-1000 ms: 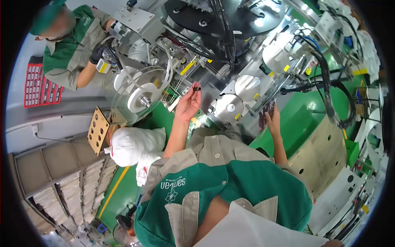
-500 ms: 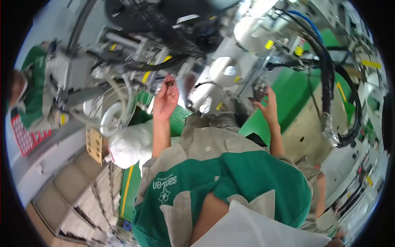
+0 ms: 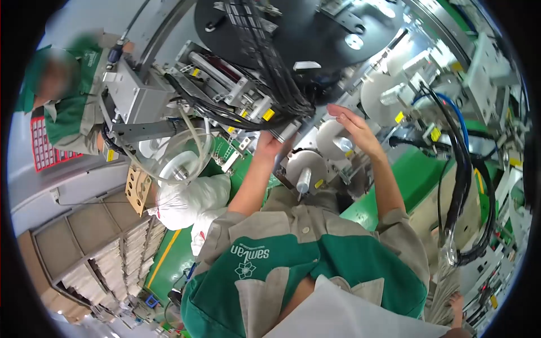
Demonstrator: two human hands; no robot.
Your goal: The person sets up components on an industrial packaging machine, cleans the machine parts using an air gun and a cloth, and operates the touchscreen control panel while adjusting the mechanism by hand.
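Note:
My left hand [image 3: 270,144] reaches in under the black cable bundle [image 3: 265,73], beside a small metal block of the machine; its fingertips are hidden. My right hand [image 3: 355,128] is raised above the white discs, fingers stretched out and close together, near the edge of the large black round plate [image 3: 332,48]. Nothing is visible in its palm. Between and below the hands are a white disc [image 3: 332,139] and a second disc [image 3: 307,163] with a metal spindle.
A person [image 3: 73,96] in green and grey stands at the far left by a grey machine box [image 3: 132,96]. White sacks [image 3: 191,197] lie below a clear reel [image 3: 180,166]. Thick black cables [image 3: 459,191] hang at the right. Another person's hand [image 3: 456,302] shows at lower right.
My left hand has moved up and right under the cables. My right hand has risen from the lower right to above the discs. The camera view has shifted.

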